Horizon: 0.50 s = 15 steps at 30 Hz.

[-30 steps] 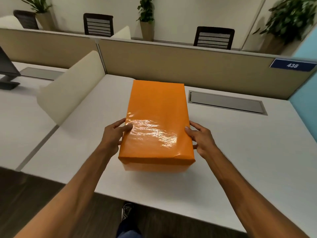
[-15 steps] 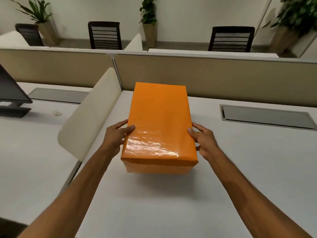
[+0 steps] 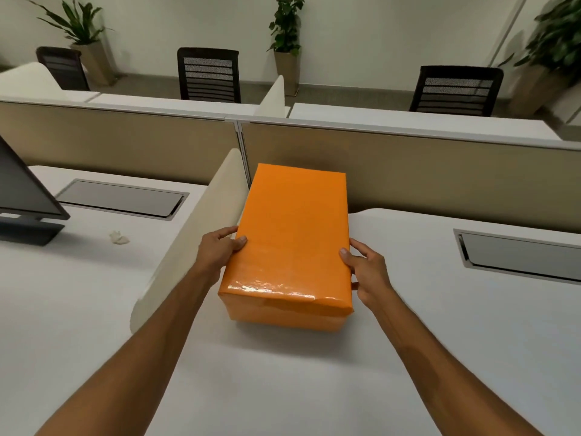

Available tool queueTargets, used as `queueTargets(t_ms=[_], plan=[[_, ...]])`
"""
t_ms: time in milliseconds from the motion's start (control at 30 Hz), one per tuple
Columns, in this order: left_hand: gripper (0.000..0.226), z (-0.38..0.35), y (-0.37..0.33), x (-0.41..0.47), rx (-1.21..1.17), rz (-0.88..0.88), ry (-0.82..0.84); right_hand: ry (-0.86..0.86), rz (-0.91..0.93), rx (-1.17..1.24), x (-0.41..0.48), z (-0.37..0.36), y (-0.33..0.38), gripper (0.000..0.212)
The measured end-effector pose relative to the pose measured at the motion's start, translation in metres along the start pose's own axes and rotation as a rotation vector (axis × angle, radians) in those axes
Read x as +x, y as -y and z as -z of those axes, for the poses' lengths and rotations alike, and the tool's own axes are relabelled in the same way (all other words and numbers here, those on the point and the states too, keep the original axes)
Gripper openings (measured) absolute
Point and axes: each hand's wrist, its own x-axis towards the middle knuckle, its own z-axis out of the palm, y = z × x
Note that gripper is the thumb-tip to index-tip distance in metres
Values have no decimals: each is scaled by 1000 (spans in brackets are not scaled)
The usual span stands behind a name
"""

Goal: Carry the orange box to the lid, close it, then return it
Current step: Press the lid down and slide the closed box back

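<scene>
A glossy orange box (image 3: pixel 292 240) with its lid on is held just above the white desk (image 3: pixel 283 382), close to the cream side divider. My left hand (image 3: pixel 218 250) grips its left side, thumb on the top face. On the opposite side, my right hand (image 3: pixel 366 272) holds the box the same way. The underside of the box is hidden, so I cannot tell whether it touches the desk.
The cream divider (image 3: pixel 188 237) stands left of the box, and a beige partition (image 3: pixel 440 177) runs behind it. A cable hatch (image 3: pixel 518 256) lies at the right. The neighbouring desk holds a monitor (image 3: pixel 22 196), a hatch (image 3: pixel 121 198) and a crumpled paper scrap (image 3: pixel 118 237).
The box, held in both hands, has moved forward over the desk toward the partition. My view has advanced and risen, showing more of the desks and chairs beyond.
</scene>
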Motion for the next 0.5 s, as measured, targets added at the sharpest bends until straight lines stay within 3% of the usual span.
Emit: queueTargets(t_ms=[500], plan=[[51,18,-9,66,137,-41,54,-27,18,-45,43,-48,8,54]])
